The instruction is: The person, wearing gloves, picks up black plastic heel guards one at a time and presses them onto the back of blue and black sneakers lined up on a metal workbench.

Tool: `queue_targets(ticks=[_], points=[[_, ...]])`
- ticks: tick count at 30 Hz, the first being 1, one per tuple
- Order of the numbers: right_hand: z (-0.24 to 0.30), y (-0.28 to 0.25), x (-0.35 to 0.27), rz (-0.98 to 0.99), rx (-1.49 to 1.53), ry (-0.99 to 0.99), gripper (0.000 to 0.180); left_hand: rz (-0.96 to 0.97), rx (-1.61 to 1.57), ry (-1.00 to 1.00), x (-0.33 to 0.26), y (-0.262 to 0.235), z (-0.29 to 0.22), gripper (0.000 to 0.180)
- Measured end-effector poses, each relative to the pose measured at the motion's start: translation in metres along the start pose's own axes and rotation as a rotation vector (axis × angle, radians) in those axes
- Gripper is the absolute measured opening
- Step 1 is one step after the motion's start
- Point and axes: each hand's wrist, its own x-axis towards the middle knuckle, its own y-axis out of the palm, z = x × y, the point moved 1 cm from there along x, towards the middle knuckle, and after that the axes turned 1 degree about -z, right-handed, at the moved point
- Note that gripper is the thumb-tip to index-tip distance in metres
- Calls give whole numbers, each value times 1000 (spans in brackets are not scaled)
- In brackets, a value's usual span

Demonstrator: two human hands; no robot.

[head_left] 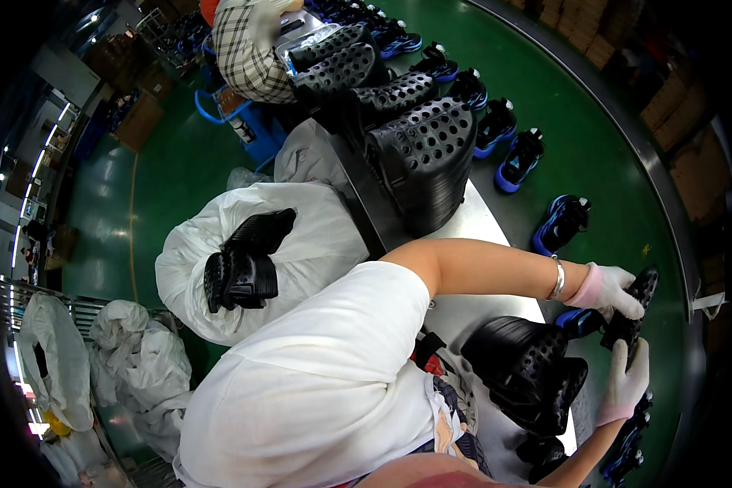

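My left hand (614,291), in a white glove with a pink cuff, grips the upper part of a black perforated insole-shaped piece (624,329). My right hand (628,381), gloved the same way, pinches its lower end. A black shoe with a blue sole (578,324) lies just beside the piece, partly hidden by my left hand. Nearer to me, a stack of similar black perforated pieces (516,358) rests on the metal table (484,220). My left arm, with a silver bracelet, reaches across the table.
Black-and-blue shoes (519,159) stand in a row on the green conveyor (618,203). Larger stacks of black pieces (427,154) fill the table's far part. A white sack (309,220) with black pieces on it stands left. A person in a checked shirt (248,49) works beyond.
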Motion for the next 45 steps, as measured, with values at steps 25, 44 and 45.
queue_targets(ticks=[25, 44, 45], points=[[-37, 7, 15, 343, -79, 343, 39, 115, 1256, -45, -15, -62, 46, 48], [-79, 11, 76, 675, 196, 670, 40, 175, 1377, 219, 35, -59, 114, 26], [-81, 15, 84, 678, 137, 662, 40, 165, 1341, 249, 36, -58, 114, 26]])
